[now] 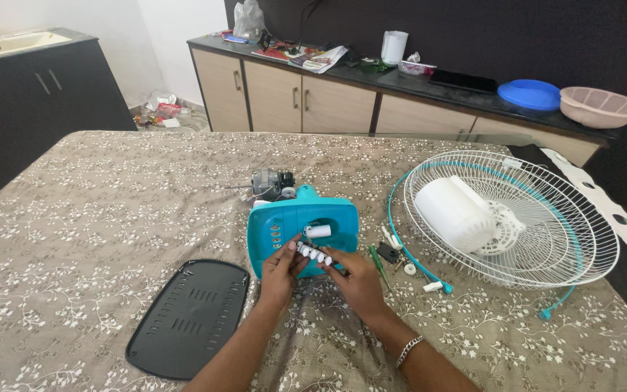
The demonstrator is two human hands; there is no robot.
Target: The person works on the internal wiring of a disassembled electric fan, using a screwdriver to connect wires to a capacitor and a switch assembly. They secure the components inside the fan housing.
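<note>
On the floral tablecloth (96, 218), both hands' fingers pinch a white switch strip (315, 255) against the teal fan housing (292, 221), fingertips partly hidden.

black ribbed oval plastic cover (188, 318) flat on floral brown cloth (96, 218) | white wire fan guard (546, 232) with white plastic cylinder (453, 212) inside | green-handled screwdriver (379, 263) | blue round lid (530, 94), pink plastic basket (602, 107) on back counter (466, 94)
</note>
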